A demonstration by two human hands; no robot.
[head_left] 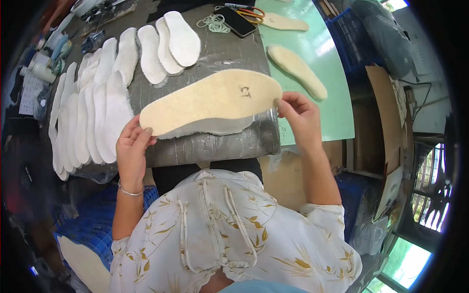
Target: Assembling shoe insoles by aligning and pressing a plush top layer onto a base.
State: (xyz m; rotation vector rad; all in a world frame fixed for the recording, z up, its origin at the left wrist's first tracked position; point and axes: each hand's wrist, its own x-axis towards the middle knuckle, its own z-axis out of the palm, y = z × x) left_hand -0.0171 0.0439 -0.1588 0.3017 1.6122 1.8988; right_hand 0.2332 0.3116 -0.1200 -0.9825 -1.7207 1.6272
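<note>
Insole [205,102], cream-coloured, is pinched at both ends, held up in front of the body above the near side of the dark table [205,154]. The left hand [131,149] has its thumb pressed on the upper face at one end, with the fingers curled beneath; the right hand [302,117] grips the opposite end the same way, thumb and fingers closed on the edge. A dark handwritten mark [244,92] sits on the face, nearer the right hand. Just below it shows part of a white fleecy insole [222,126], mostly covered from view; whether that one touches the held piece I cannot tell. A thin bracelet [131,193] circles the left wrist. To the left, a front row of white insoles [87,124] overlaps along the table, with a back row [126,56] behind and a cluster of three [181,40] beyond the held piece. Farther back lie pale elastic bands [213,22], a black phone [235,21] and orange-handled scissors [254,18]. On the right, a light green tabletop [327,119] bears a thick cream insole [298,72] and, higher up, a flatter one [285,22]. Past its edge stands a blue crate [342,33]; another blue basket [100,232] sits low at the left.
</note>
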